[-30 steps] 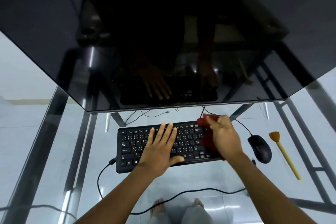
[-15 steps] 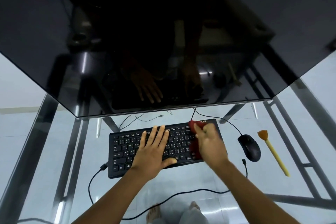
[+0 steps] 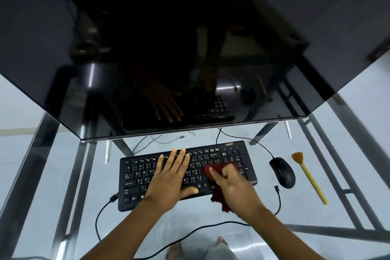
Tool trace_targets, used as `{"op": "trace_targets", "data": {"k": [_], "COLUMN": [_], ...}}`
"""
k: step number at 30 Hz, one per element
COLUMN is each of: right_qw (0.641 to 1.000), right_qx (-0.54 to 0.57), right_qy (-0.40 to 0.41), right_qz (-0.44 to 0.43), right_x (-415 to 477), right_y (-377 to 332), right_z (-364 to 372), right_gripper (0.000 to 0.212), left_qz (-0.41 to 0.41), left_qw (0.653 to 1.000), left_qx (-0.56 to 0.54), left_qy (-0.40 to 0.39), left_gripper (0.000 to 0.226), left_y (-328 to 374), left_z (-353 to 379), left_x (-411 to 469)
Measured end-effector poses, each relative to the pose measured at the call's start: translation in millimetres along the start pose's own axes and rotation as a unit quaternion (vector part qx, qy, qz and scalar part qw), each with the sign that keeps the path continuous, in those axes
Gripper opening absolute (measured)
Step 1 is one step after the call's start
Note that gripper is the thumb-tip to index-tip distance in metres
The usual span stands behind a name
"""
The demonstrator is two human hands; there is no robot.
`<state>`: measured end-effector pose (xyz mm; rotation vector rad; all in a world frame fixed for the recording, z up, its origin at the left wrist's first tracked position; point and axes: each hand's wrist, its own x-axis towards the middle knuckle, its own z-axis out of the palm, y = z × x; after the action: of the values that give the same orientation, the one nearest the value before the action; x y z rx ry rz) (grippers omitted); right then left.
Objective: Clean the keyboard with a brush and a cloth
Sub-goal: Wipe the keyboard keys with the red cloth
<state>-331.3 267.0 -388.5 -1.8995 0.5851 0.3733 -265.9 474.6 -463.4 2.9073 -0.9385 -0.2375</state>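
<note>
The "acer" keyboard (image 3: pixel 135 177) lay lengthwise left to right. The left hand (image 3: pixel 168 181) pressed flat on its keys; the right hand (image 3: pixel 236 190) clutched a red cloth (image 3: pixel 218 196) against its right half.

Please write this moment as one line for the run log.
step: cloth wipe | left hand: flat on keyboard | right hand: holds red cloth on right-side keys | brush: untouched, right of mouse

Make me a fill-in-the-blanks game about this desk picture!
The right hand wipes the keyboard with a ___ cloth.
The left hand lies flat on the ___ keys.
The brush lies to the ___ of the mouse.
Missing words: red, black, right.
</note>
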Motion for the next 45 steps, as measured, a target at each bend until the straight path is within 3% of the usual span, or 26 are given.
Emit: {"op": "trace_targets", "data": {"k": [2,6,11,15,18,21,23,25,26,28,31,34,37,39,40,42,43,45], "right_qw": [0.999,0.984,0.992,0.991,0.982,0.951,0.939,0.930,0.918,0.899,0.878,0.896,0.923,0.919,0.899,0.889,0.891,0.930], "right_qx": [0.030,0.057,-0.114,-0.034,-0.111,-0.249,-0.275,-0.284,-0.309,-0.339,-0.374,-0.353,-0.297,-0.299,-0.338,-0.358,-0.364,-0.304], "right_qy": [0.015,0.167,0.035,0.125,0.109,0.005,0.048,0.119,0.124,0.127,0.033,0.099,0.148,0.099,0.053,0.053,0.080,0.142], "right_qz": [0.004,0.025,-0.032,-0.034,-0.107,-0.183,-0.199,-0.202,-0.218,-0.245,-0.296,-0.250,-0.194,-0.238,-0.275,-0.282,-0.260,-0.151], "right_x": [-1,15,-6,16,21,16,24,39,41,38,27,36,40,29,26,31,40,61], "right_y": [-2,-2,15,-1,1,5,0,-1,-3,1,6,-9,-19,-14,-12,-12,-11,-9], "right_z": [-9,-32,7,-5,22,39,26,15,16,28,49,41,49,64,67,52,38,6], "right_gripper": [0.037,0.033,0.042,0.035,0.035,0.036,0.030,0.009,0.011,0.019,0.020,0.035,0.033,0.021,0.018,0.019,0.025,0.026], "left_qz": [0.000,-0.001,0.008,0.016,0.011,0.011,0.005,0.008,0.010,0.009,0.005,0.011,0.011,0.007,0.007,0.010,0.012,0.013], "left_qw": [1.000,1.000,1.000,1.000,1.000,1.000,1.000,1.000,1.000,1.000,1.000,0.999,0.999,0.999,0.999,0.999,0.999,1.000], "left_qx": [0.000,-0.001,0.004,-0.007,-0.008,-0.012,-0.010,-0.011,-0.011,-0.010,-0.024,-0.035,-0.033,-0.044,-0.050,-0.046,-0.039,-0.019], "left_qy": [-0.005,-0.011,-0.006,-0.001,-0.004,-0.015,-0.013,-0.015,-0.013,-0.008,-0.013,-0.002,0.005,0.014,0.015,0.010,0.009,0.010], "left_gripper": [0.098,0.100,0.098,0.100,0.100,0.102,0.102,0.102,0.102,0.102,0.103,0.106,0.108,0.108,0.109,0.109,0.108,0.103], "left_y": [-1,-1,-2,-3,-3,-3,-3,-3,-3,-3,-4,-4,-3,-4,-5,-5,-4,-4], "left_z": [-2,-4,-3,-3,-5,-2,-3,-1,0,1,3,1,0,3,4,4,3,1], "left_x": [0,1,-2,-1,-2,-3,-4,-3,-3,-3,-3,-3,-2,-3,-4,-4,-4,-5]}}
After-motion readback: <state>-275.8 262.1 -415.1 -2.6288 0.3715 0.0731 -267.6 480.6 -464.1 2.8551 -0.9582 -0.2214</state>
